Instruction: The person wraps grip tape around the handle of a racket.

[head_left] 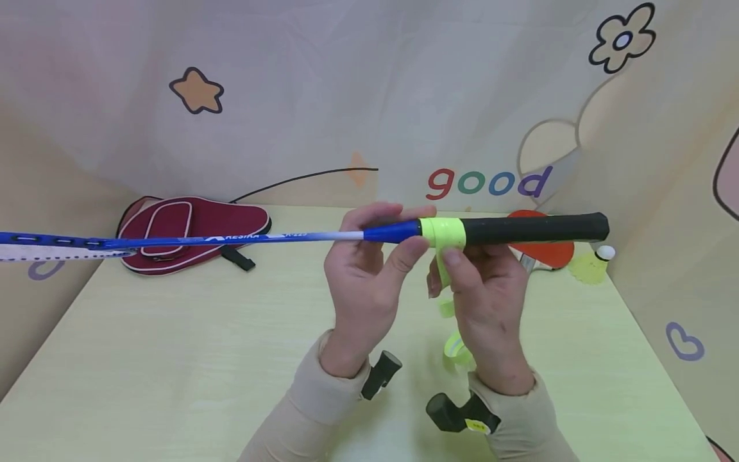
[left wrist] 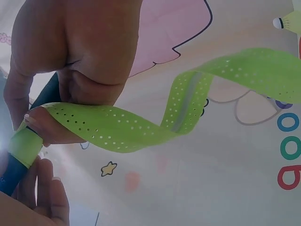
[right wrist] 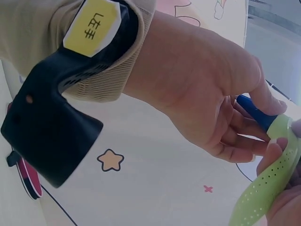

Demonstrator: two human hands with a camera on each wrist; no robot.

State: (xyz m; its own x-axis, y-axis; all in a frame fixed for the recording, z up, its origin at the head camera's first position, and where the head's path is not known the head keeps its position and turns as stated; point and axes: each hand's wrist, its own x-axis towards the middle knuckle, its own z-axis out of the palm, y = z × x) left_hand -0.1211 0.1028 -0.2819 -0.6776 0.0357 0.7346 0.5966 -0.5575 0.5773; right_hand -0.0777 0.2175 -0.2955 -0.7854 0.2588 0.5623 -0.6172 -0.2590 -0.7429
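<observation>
A blue badminton racket (head_left: 254,238) is held level across the head view, its black handle (head_left: 537,228) pointing right. Lime-green perforated grip tape (head_left: 443,231) wraps the handle's front end beside the blue cone. My left hand (head_left: 366,289) holds the racket around the cone, thumb at the tape's edge. With thumb and fingers, my right hand (head_left: 491,301) pinches the tape just below the wrapped part. From there the loose tape (left wrist: 127,129) hangs in a twisting strip, seen in the left wrist view. The racket head is cut off at the left.
A dark red racket case (head_left: 231,221) lies at the table's back left. At the back right are a red table-tennis paddle (head_left: 545,255), partly behind the handle, and a yellow shuttlecock (head_left: 591,266). Printed cloth walls surround the pale table (head_left: 173,359).
</observation>
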